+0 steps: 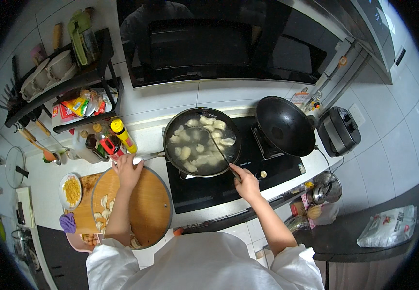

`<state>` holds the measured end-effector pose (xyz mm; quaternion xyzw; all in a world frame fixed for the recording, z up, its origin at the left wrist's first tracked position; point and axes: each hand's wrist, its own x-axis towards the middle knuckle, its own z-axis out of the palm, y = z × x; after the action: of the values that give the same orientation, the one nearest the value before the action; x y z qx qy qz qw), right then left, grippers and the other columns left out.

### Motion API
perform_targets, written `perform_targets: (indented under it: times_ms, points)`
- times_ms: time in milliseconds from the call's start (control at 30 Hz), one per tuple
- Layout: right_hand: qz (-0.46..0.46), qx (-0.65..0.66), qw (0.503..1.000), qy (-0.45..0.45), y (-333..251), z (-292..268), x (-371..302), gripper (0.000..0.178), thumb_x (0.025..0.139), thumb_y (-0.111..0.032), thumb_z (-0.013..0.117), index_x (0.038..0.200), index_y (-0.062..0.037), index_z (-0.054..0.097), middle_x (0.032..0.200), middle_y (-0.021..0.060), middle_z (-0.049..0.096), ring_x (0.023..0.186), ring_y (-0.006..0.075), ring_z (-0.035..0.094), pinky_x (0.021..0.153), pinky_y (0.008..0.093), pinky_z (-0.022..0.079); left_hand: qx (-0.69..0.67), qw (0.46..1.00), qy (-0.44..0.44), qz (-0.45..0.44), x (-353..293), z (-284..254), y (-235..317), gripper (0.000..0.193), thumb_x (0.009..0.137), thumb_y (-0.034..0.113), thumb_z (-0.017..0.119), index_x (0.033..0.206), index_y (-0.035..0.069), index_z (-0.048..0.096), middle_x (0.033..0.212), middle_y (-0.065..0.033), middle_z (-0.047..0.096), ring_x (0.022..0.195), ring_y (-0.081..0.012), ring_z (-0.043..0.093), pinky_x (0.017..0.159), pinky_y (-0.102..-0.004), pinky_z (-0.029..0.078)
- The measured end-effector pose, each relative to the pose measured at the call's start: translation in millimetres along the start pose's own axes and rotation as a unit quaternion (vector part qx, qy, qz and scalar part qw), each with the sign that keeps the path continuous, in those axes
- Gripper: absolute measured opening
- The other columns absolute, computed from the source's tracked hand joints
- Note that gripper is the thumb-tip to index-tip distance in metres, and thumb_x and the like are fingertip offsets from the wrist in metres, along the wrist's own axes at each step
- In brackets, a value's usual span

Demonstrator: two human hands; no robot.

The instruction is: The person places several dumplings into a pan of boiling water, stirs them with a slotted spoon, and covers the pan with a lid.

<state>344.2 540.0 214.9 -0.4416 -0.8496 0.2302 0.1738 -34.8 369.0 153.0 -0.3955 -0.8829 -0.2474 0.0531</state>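
Dumplings lie in the pan at the cooktop's back-left corner, ahead-left of the right hand, which is wrapped round a ladle. Whether the left hand grips the pan handle, I cannot tell.

Wall: big white tiles
Floor: pale tiles
Shelf: black, at the left
Counter: white top
Side counter: dark top

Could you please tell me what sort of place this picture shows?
It looks like a kitchen, probably a home one: a pan of what appear to be dumplings and a wok stand on a black cooktop, with a round wooden board nearby.
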Motion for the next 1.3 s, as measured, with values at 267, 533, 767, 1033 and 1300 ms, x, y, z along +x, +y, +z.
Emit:
perform_targets:
  times_ms: [267, 533, 767, 1033, 1300]
  points:
    - [0.031, 0.156, 0.987, 0.003, 18, 1, -12, 0.053, 0.082, -0.002, 0.061, 0.133, -0.0121, 0.054, 0.111, 0.0202, 0.064, 0.102, 0.0379, 0.063, 0.087, 0.0364, 0.051, -0.001, 1.0, 0.013, 0.002, -1, 2, -3, 0.045, 0.081, 0.039, 0.069, 0.115, 0.011, 0.063, 0.117, -0.0058, 0.058, 0.122, -0.025, 0.042, 0.111, -0.0564, 0.011]
    - [0.18, 0.4, 0.89, -0.126, 11, 1, -24, 0.05, 0.088, -0.001, 0.06, 0.136, -0.0032, 0.048, 0.081, 0.0072, 0.062, 0.058, 0.0137, 0.057, 0.052, 0.0255, 0.044, 0.001, 1.0, 0.017, 0.005, -1, 4, -5, 0.044, 0.081, 0.039, 0.07, 0.115, 0.011, 0.063, 0.117, -0.0054, 0.058, 0.122, -0.0247, 0.042, 0.11, -0.0545, 0.012]
    - [0.254, 0.52, 0.792, -0.195, -15, -14, -29, 0.059, 0.089, 0.004, 0.055, 0.144, -0.0027, 0.037, 0.077, 0.0046, 0.055, 0.052, 0.0065, 0.043, 0.044, 0.0208, 0.03, 0.001, 1.0, 0.015, 0.005, -1, 2, -2, 0.044, 0.08, 0.039, 0.07, 0.114, 0.011, 0.064, 0.116, -0.0052, 0.059, 0.121, -0.0249, 0.043, 0.11, -0.0533, 0.013]
    - [0.205, 0.431, 0.862, -0.169, -24, -25, -39, 0.057, 0.088, 0.003, 0.057, 0.142, -0.0002, 0.039, 0.081, 0.0047, 0.056, 0.055, 0.0064, 0.045, 0.048, 0.0207, 0.034, 0.003, 1.0, 0.027, 0.007, -1, 5, -5, 0.043, 0.08, 0.039, 0.07, 0.113, 0.012, 0.064, 0.116, -0.005, 0.059, 0.121, -0.0244, 0.043, 0.11, -0.0521, 0.014]
    - [0.048, 0.22, 0.974, 0.015, -11, -39, -57, 0.053, 0.085, 0.003, 0.059, 0.137, -0.0017, 0.048, 0.122, 0.0131, 0.062, 0.105, 0.0166, 0.059, 0.089, 0.0265, 0.046, 0.005, 1.0, 0.022, 0.007, 0, 10, -6, 0.045, 0.079, 0.041, 0.07, 0.113, 0.013, 0.064, 0.119, -0.0035, 0.057, 0.123, -0.0242, 0.042, 0.11, -0.0546, 0.013]
